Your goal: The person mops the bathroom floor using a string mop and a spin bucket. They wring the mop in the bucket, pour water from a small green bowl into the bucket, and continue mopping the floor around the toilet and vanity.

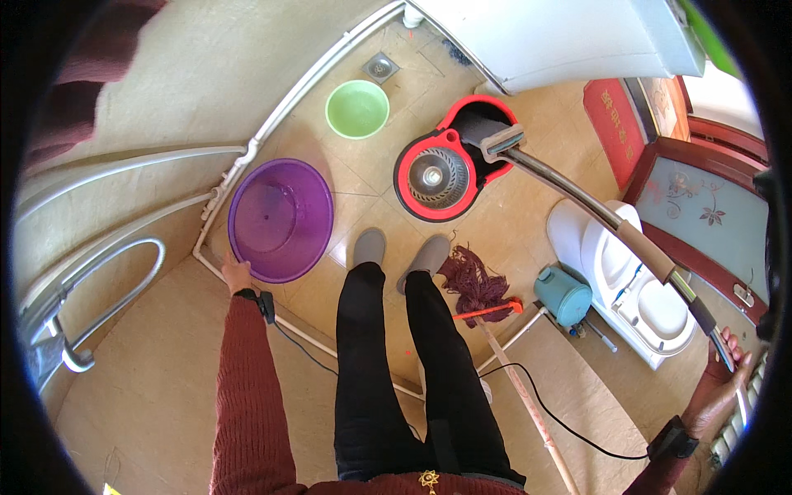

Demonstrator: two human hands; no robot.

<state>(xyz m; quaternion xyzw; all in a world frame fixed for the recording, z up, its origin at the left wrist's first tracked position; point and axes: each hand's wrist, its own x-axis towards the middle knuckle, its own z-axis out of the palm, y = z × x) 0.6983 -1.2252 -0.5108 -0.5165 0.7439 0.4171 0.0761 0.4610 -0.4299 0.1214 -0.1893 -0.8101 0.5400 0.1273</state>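
Note:
My right hand [728,371] is at the far right, closed round the end of a flat mop's long metal handle [606,216]. The flat mop's head [501,143] rests at the dark water compartment of a red and black spin mop bucket [403,183]. Beside that compartment is the bucket's round metal spin basket [437,176]. My left hand [237,272] is low at the left, beside the rim of a purple basin [328,223]. At least one of its fingers points out, and I see nothing held; whether it touches the rim I cannot tell.
A green basin [357,109] stands near a floor drain [380,68]. By my right foot lies a dark red string mop [472,285]. A blue-green bin [563,295] and a white toilet [615,272] are on the right, near a framed glass door [701,216]. White pipes [285,107] line the wall.

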